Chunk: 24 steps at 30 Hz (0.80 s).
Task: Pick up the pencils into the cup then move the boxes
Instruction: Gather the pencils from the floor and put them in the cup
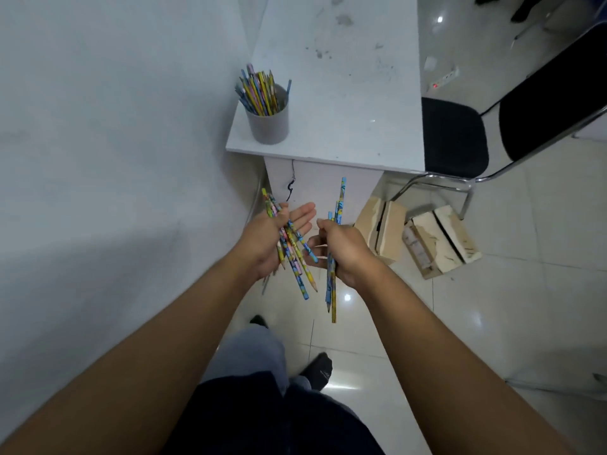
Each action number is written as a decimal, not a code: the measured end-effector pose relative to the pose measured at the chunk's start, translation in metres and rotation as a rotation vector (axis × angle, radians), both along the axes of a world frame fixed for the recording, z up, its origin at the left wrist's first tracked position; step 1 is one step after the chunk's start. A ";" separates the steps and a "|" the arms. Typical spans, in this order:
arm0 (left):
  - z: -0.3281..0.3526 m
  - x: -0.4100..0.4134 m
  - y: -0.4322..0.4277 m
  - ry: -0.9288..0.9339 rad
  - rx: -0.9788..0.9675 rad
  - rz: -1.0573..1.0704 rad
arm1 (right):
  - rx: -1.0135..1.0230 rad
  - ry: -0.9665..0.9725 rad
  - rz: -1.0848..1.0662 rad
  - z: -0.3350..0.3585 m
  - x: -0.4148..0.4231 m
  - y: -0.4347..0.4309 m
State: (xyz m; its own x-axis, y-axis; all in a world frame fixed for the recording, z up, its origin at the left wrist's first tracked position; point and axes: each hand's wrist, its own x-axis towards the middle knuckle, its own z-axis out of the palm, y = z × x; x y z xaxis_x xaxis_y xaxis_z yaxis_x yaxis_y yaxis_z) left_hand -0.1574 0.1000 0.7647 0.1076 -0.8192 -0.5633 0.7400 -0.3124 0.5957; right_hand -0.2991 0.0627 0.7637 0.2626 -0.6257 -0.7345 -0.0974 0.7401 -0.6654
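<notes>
A grey cup (268, 124) full of several colourful pencils stands at the near left corner of the white desk (345, 103). My left hand (266, 241) holds a loose bundle of pencils (294, 257) across its palm under the thumb, fingers stretched out. My right hand (345, 251) grips a few blue and yellow pencils (333, 280) upright in a fist. Both hands hover over the floor in front of the desk, close together. Two torn cardboard boxes (382, 229) (440, 244) lie on the tiled floor to the right of my hands.
A white wall (115, 126) runs along the left. A black chair (456, 136) with a chrome frame stands to the right of the desk, above the boxes. A power strip (443, 81) lies on the floor beyond. My legs and dark shoes (320, 369) are below.
</notes>
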 end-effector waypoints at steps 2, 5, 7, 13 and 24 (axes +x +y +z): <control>0.011 0.004 -0.007 -0.028 -0.038 -0.012 | 0.031 -0.062 0.041 0.014 0.009 -0.001; 0.022 0.017 -0.026 -0.087 -0.069 -0.012 | 0.104 -0.198 0.074 0.031 0.025 -0.007; 0.027 0.027 -0.043 -0.109 -0.081 -0.031 | 0.080 -0.197 0.102 0.039 0.036 -0.018; 0.042 0.063 -0.095 -0.162 -0.045 -0.105 | -0.007 -0.115 0.260 0.056 0.073 -0.066; 0.049 0.138 -0.180 -0.240 -0.071 -0.379 | -0.025 -0.264 0.385 0.058 0.134 -0.156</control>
State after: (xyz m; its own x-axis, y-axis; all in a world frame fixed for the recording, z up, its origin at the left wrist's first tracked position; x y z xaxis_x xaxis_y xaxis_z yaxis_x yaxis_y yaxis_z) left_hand -0.0192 -0.0798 0.8139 -0.0868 -0.8619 -0.4997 0.4191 -0.4866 0.7665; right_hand -0.1652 -0.0933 0.8221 0.6548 -0.4631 -0.5973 -0.1868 0.6666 -0.7216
